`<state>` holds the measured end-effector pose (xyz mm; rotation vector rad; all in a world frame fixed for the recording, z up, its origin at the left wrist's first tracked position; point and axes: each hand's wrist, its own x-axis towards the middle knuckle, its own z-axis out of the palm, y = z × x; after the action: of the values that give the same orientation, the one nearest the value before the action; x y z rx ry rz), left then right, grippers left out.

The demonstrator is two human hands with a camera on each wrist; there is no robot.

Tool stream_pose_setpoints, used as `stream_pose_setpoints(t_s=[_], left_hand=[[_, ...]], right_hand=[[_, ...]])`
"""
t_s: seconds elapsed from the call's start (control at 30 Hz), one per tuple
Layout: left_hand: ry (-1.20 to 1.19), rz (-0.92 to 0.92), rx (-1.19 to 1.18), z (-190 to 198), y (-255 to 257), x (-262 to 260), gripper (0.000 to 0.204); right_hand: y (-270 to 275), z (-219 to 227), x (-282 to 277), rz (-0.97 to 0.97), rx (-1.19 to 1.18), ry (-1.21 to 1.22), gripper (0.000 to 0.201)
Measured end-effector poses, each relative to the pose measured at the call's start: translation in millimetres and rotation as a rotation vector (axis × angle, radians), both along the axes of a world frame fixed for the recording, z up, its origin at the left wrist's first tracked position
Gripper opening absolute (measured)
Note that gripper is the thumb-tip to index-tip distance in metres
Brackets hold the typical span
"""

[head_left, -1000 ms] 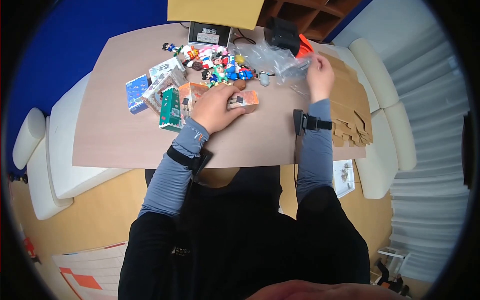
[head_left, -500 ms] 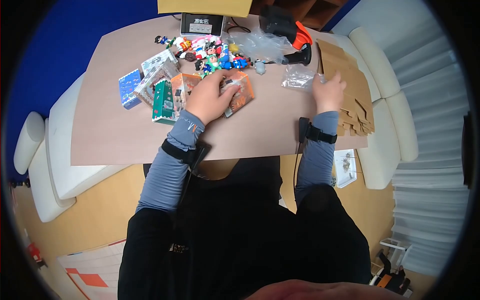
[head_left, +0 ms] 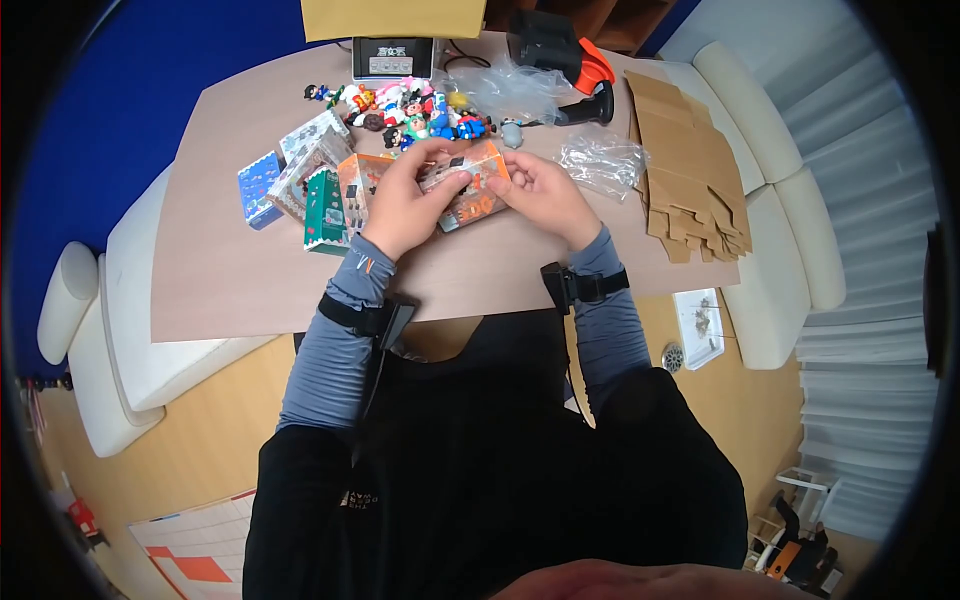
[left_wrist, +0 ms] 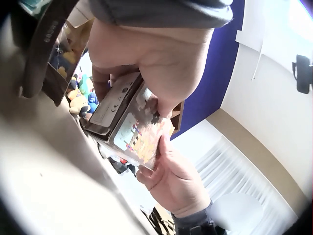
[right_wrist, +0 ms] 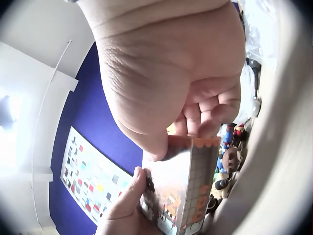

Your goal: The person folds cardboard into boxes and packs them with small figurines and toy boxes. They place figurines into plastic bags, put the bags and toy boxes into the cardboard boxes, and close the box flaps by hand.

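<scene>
Both hands hold a small orange-patterned toy box over the table. My left hand grips its left side, the thumb lying across the printed face. At the opposite end, my right hand pinches the edge, with its thumb on the face and its other fingers curled. The box shows a grey end with small print in the left wrist view. In the right wrist view, an orange scalloped border runs along the end of the box by my right thumb. Another orange box stands just left of my left hand.
A green box, a blue box and pale boxes cluster left. Several toy figures lie behind the hands. Crumpled clear plastic, flattened cardboard and a black-and-orange tool occupy the right side.
My right hand has left the clear plastic on the right and come over to the box. My left hand has turned the box so that its larger printed face shows.
</scene>
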<state>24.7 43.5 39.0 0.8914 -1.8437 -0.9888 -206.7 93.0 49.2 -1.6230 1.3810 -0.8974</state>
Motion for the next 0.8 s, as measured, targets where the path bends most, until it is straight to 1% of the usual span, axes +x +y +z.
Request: stream_pose_setpoints(t_s=[0.03,0.07,0.1,0.13,0.17,0.23,0.27,0.33,0.37,0.4,0.43,0.47,0.5,0.57,0.6,0.63,0.67,0.7,0.77,0.8], left_hand=[[-0.001,0.001,-0.003,-1.7,-1.3,0.1,0.05],[0.063,0.055,0.059,-5.1,-3.5,-0.9,0.055],[0.127,0.108,0.12,-7.5,-5.8,-1.2,0.06],[0.133,0.037,0.233,-8.3,-8.8,3.0,0.06],[0.131,0.035,0.229,-2.7,-6.4,2.1,0.06],[0.327,-0.049,0.401,10.4,0.6,0.3,0.051],[0.321,-0.05,0.398,11.4,-0.1,0.4,0.051],[0.285,0.108,0.294,12.0,-1.4,1.6,0.041],[0.277,0.105,0.291,13.6,-4.1,4.2,0.041],[0.216,0.162,0.212,17.5,-8.0,8.3,0.038],[0.155,0.22,0.13,22.9,-10.2,10.7,0.034],[0.196,0.209,0.209,38.4,-6.7,11.5,0.034],[0.187,0.206,0.202,43.7,-8.9,11.8,0.034],[0.141,0.169,-0.035,52.6,-13.7,12.6,0.037],[0.098,0.16,0.03,65.6,-7.9,11.0,0.04],[0.088,0.157,0.028,67.2,-11.1,9.5,0.04],[-0.015,0.166,-0.216,72.1,-13.0,5.9,0.04],[-0.116,0.168,-0.461,77.5,-12.3,2.3,0.041],[-0.131,0.134,-0.444,90.5,-7.0,-5.8,0.043],[-0.168,0.108,-0.478,95.5,-7.2,-10.2,0.043]], right_hand=[[-2.8,-6.7,3.3,-0.002,-0.038,-0.181,0.035],[-4.7,-8.6,7.6,-0.005,-0.075,-0.363,0.035],[-6.6,-9.3,11.3,-0.005,-0.077,-0.364,0.035],[-8.3,-9.1,14.9,-0.043,-0.123,-0.455,0.036],[-10.3,-7.7,17.9,-0.081,-0.168,-0.547,0.037],[-15.7,-4.2,20.6,-0.109,-0.182,-0.543,0.036],[-18.8,-2.7,21.9,-0.138,-0.189,-0.539,0.035],[-26.1,-0.3,28.5,-0.181,-0.182,-0.533,0.031],[-30.5,0.4,29.2,-0.221,-0.172,-0.521,0.029],[-38.3,-2.4,25.4,-0.225,-0.176,-0.529,0.029],[-48.3,-7.9,20.6,-0.155,-0.086,-0.519,0.03],[-53.1,-10.9,19.2,-0.085,0.003,-0.508,0.032],[-55.0,-15.9,20.1,-0.086,-0.004,-0.517,0.032],[-58.8,-26.6,23.7,-0.058,0.158,-0.918,0.049],[-65.1,-36.4,20.4,-0.058,0.154,-0.928,0.049],[-73.2,-45.5,16.3,-0.016,0.202,-0.949,0.057],[-72.7,-42.6,17.5,0.024,0.25,-0.969,0.066],[-69.8,-40.8,19.5,0.017,0.249,-0.978,0.066],[-63.7,-30.9,23.4,-0.057,0.314,-1.094,0.073],[-61.2,-29.0,21.6,-0.062,0.31,-1.099,0.073]])
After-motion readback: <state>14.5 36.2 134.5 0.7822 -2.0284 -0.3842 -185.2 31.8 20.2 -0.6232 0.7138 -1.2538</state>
